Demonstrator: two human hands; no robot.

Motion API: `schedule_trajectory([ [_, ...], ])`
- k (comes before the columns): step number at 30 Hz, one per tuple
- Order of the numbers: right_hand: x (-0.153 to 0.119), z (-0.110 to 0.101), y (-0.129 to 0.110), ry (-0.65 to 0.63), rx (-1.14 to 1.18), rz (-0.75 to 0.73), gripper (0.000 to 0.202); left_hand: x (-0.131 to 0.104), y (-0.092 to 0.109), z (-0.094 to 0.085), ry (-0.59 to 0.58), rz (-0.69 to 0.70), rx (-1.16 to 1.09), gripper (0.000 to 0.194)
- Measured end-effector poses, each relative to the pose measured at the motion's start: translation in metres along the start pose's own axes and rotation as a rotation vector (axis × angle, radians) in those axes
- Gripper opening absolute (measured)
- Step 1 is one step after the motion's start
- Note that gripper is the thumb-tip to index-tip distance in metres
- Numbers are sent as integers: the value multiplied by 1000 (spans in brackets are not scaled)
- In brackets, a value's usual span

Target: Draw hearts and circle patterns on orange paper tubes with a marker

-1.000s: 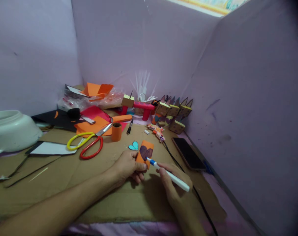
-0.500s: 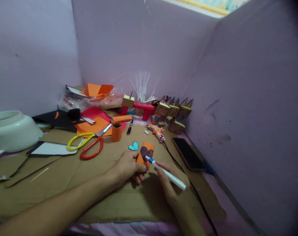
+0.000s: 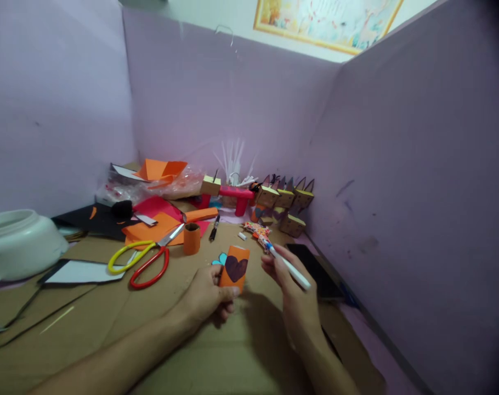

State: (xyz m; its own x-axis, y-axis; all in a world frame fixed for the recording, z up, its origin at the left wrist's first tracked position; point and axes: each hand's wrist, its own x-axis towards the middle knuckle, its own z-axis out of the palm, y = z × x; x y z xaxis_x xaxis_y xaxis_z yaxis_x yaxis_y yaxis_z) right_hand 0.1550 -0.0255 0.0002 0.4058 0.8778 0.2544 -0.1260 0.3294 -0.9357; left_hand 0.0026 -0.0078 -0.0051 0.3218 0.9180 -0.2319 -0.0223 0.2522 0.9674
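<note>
Brown cardboard sheet (image 3: 216, 356) spreads between the two wrists, its right edge running along the purple wall (image 3: 422, 219). The left hand (image 3: 206, 291) pinches an orange paper piece (image 3: 238, 285) by its lower left, thumb in front. That piece lies ahead of the person, long axis running away and leaning slightly right; its dark purple heart points nearward. Whether it is flat or hollow is hard to tell. The right hand (image 3: 299, 299) grips a white marker (image 3: 291, 269), blue tip aimed away and leftward, a gap separating it from the paper. Beyond the left fingers sits a cyan heart cutout (image 3: 222, 257), partly covered; farther left, splayed scissors (image 3: 165, 240) and an upright orange tube (image 3: 191, 241).
</note>
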Motion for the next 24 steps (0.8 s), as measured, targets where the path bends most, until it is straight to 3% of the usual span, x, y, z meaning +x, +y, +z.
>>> schedule_trajectory([
  [3,30,20,-9,-115,110,108,40,1,2,-2,16,16,25,28],
  [6,42,31,-9,-243,194,250,38,-1,5,-1,22,1,40,29],
  [13,35,27,6,-456,433,438,35,-5,5,-2,-94,77,-68,34],
  [20,28,28,7,-631,536,494,29,-5,1,-5,-226,63,-133,36],
  [24,25,29,8,-660,573,478,28,-8,3,-3,-238,40,-146,35],
])
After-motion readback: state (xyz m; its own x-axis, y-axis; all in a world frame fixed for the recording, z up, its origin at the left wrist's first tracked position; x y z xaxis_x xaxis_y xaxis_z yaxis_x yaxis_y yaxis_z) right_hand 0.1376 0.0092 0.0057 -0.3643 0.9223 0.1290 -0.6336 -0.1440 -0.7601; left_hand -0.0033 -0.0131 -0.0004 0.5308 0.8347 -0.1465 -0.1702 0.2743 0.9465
